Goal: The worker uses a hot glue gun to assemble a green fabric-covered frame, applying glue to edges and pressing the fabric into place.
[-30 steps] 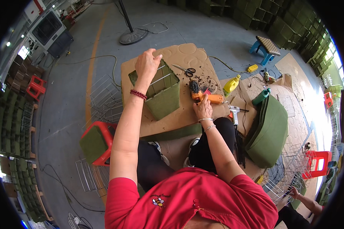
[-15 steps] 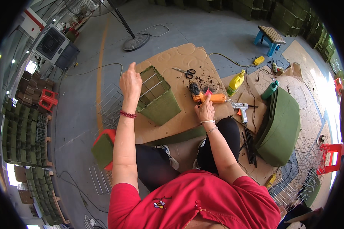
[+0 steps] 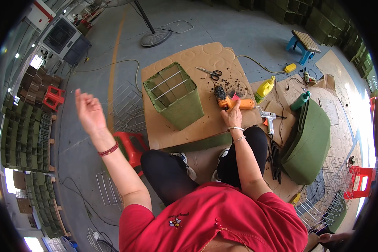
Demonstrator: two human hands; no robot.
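My left hand [image 3: 89, 110] is raised in the air left of the cardboard work surface [image 3: 168, 136], holding nothing, its fingers loosely spread. My right hand [image 3: 232, 116] grips an orange gun-shaped tool [image 3: 247, 103] with a black, crusted front end and a small pink part near my fingertips. Left of the tool stands a green fabric-covered box [image 3: 181, 107], with metal wires across its open top. Black-handled scissors [image 3: 215, 74] lie beyond the box, and dark crumbs [image 3: 232, 86] are scattered by the tool.
A yellow bottle [image 3: 264, 89], a white glue gun [image 3: 270, 122] and black sticks [image 3: 275, 161] lie to the right. Stacked green panels [image 3: 308, 147] lean there beside wire frames [image 3: 323, 201]. A red stool [image 3: 132, 151] is at left. Another person's hand [image 3: 325, 238] shows lower right.
My left hand has left the green box and swung out to the left. The box appears slightly turned. My right hand stays at the orange tool. Another person's hand has appeared at lower right.
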